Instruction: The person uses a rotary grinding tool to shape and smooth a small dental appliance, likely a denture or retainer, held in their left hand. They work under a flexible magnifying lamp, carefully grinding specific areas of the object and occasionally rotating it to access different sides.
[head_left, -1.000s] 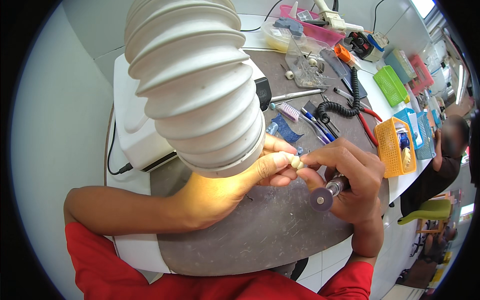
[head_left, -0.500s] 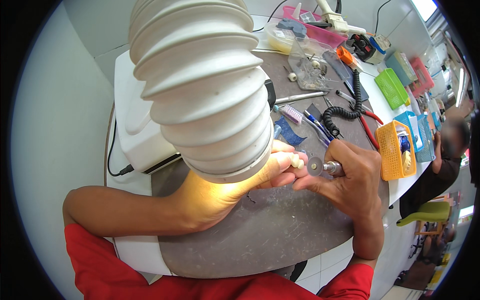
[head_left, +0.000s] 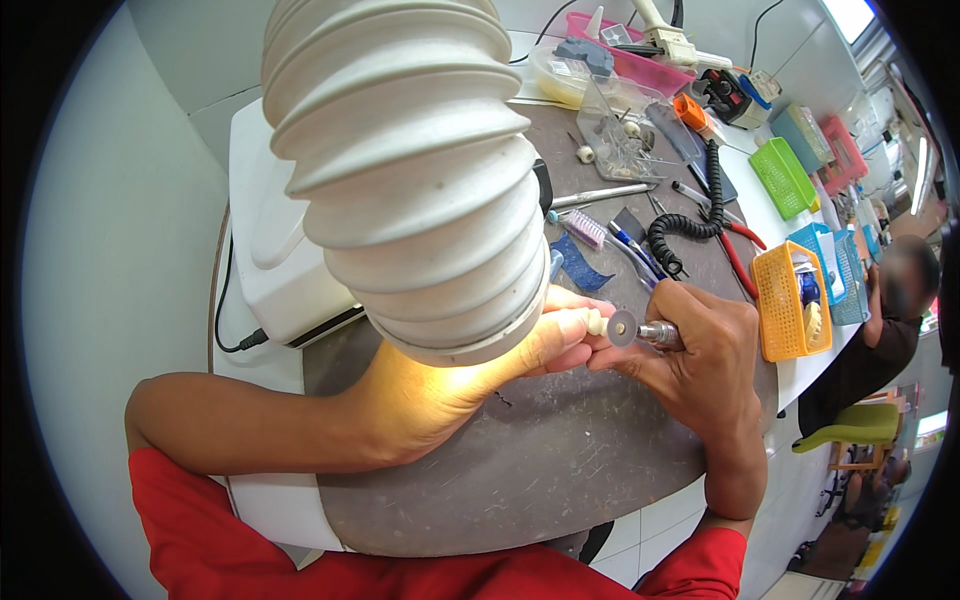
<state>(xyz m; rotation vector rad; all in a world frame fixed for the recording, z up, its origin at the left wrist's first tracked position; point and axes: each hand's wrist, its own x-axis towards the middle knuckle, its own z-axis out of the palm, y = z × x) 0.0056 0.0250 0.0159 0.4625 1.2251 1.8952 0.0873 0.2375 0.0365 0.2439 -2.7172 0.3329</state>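
Observation:
Between the thumb and fingers of my left hand (head_left: 500, 365) is a small cream-coloured dental crown piece (head_left: 595, 322), tooth-shaped and partly covered by the fingertips. My right hand (head_left: 705, 355) wraps round a silver rotary handpiece (head_left: 660, 335), pointed left. At its tip a grey round disc (head_left: 622, 328) stands right beside the tooth piece; whether they touch I cannot tell. Both hands meet above the grey-brown mat, fingertips close together. A wide white ribbed hose (head_left: 420, 220) hangs over my left wrist, and bright light falls on that hand.
Beyond my hands lie a purple-bristled brush (head_left: 582, 228), blue mesh scrap (head_left: 582, 264), pens, red-handled pliers (head_left: 740, 262) and a black coiled cord (head_left: 665, 240). A yellow basket (head_left: 785, 300) stands at the right, a white machine (head_left: 285, 230) at the left. Another person (head_left: 870, 330) sits far right.
The disc and handpiece have shifted slightly left, nearer the tooth piece. My left fingers have turned the tooth piece a little, so less of it shows.

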